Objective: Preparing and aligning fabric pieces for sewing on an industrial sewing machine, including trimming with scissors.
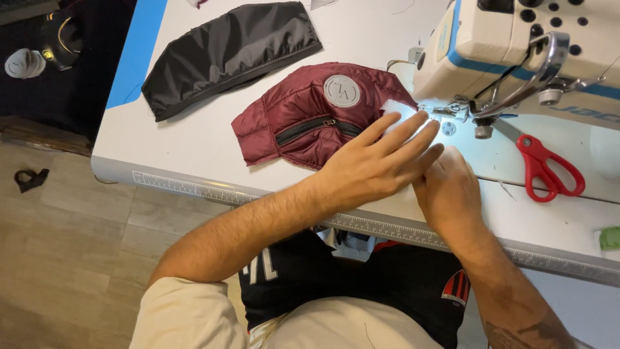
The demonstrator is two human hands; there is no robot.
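So the maroon quilted piece (pixel 310 119) is lying flat on the white sewing table (pixel 194 139), with its long axis running roughly from 8 o'clock up to 2 o'clock, and its right-hand tip sits right under the presser foot (pixel 460 111) of the sewing machine (pixel 516 45). The left hand (pixel 374 161) is the nearer one to the fabric: it's lying flat on top of it, fingers straight and slightly fanned, pointing toward 2 o'clock, tips almost at the needle area. From those fingertips, most of the piece lies back toward 9 o'clock. The right hand (pixel 449 190) sits just beside it at about 4 o'clock, fingers curled down together. Can't tell if it's actually pinching anything, because the left hand covers its fingertips.

Hard to make out: the lamp glare washes out the spot under the needle, so the seam edge and a bit of white padding there are mostly blown out. The machine head is cut off at the top. Red-handled scissors (pixel 546 168) lie at 3 o'clock, a black fabric piece (pixel 226 52) at 11 o'clock
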